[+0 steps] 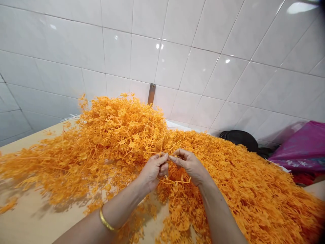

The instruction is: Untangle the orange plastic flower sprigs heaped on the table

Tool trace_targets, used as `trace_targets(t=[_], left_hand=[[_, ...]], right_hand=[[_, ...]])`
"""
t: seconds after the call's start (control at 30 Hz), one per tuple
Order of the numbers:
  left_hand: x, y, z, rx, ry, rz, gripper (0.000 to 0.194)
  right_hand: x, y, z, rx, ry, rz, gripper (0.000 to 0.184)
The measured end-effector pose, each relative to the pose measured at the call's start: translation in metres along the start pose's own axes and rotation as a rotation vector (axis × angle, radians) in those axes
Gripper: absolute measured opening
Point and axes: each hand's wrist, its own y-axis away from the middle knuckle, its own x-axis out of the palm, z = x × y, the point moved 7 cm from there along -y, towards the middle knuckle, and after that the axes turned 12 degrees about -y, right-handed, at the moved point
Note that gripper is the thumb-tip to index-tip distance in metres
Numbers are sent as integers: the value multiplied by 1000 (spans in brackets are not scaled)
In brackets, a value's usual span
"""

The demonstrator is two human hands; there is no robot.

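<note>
Just in front of the orange heap, both hands meet with fingertips almost touching. My left hand (154, 169), closed, pinches a thin orange plastic stem (175, 182), whose lower end hangs out below the fingers toward the right. Thumb and forefinger of my right hand (189, 164) are pinched together at the same stem, close to the left fingertips. The exact spot they grip is hidden by the fingers. Behind them rises a pile of orange plastic flower sprigs (124, 132), with branching stems and small star-shaped blossoms.
More orange sprigs (243, 183) spread thickly across the right side. Pale table surface (22, 220) shows at the lower left. A black round object (241, 139) and a purple plastic bag (302, 145) lie at the right. White wall tiles (177, 61) with a metal bracket (151, 95) stand behind.
</note>
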Motion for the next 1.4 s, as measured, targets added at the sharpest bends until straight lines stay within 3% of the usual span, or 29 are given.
trace_targets(t=[0.2, 0.27, 0.37, 0.43, 0.5, 0.57, 0.73, 0.83, 0.97, 1.03, 1.23, 1.4], left_hand=[[3, 0, 4, 18, 5, 62, 19], [8, 2, 7, 1, 3, 103, 19], [12, 5, 15, -33, 2, 138, 20], [12, 4, 19, -44, 27, 143, 20], [10, 2, 21, -47, 89, 140, 18], [6, -1, 20, -40, 157, 128, 16], [0, -4, 8, -9, 243, 99, 15], [4, -2, 3, -4, 255, 114, 18], [8, 0, 2, -6, 290, 119, 24], [8, 0, 1, 10, 293, 108, 25], [3, -3, -2, 27, 308, 77, 14], [6, -1, -6, 51, 258, 119, 10]], right_hand=[[-14, -1, 12, -149, -94, -137, 28], [-33, 0, 19, -222, -155, -284, 29], [-78, 15, 31, -352, -323, -629, 29], [-100, 25, 36, -364, -390, -751, 27], [-105, 27, 39, -297, -339, -726, 24], [-93, 23, 39, -197, -235, -578, 25], [-32, 13, 31, -67, 86, -124, 26], [-4, 9, 20, -29, 207, 3, 28], [28, 4, 9, -46, 109, 178, 33], [32, 2, 8, -87, 47, 183, 35], [12, 2, 20, -304, 178, -59, 34], [9, 4, 16, -356, 176, -288, 38]])
